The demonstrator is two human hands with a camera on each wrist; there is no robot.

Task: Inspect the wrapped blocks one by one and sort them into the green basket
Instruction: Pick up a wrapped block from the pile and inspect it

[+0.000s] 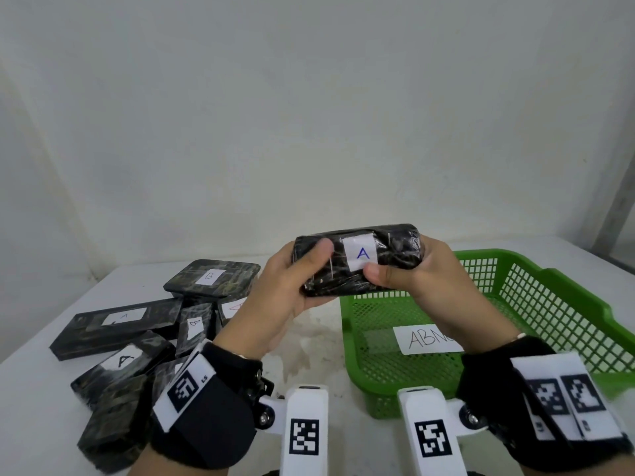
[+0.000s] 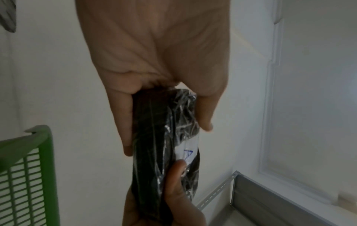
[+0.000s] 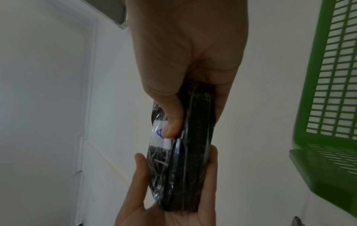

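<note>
Both hands are wrapped around one wrapped block [image 1: 357,261], which is held up above the table [image 1: 37,407], over the near left edge of the green basket [image 1: 556,304]. Its left end is gripped by the left hand [image 1: 275,290], thumb on the front face and fingers behind; its right end is gripped by the right hand [image 1: 426,273], whose thumb is pressed just below a white label [image 1: 361,252] marked with a blue "A". In the wrist views the block is seen edge-on, pinched between thumb and fingers from both ends, with crinkled clear film over its dark surface. A paper slip [image 1: 429,338] with handwriting beginning "ABN" is seen inside the basket on its mesh floor. Further dark wrapped blocks [image 1: 130,338] are heaped on the table at the left, several labelled "A" or "B". Black wrist straps with printed square markers are worn on both forearms.
</note>
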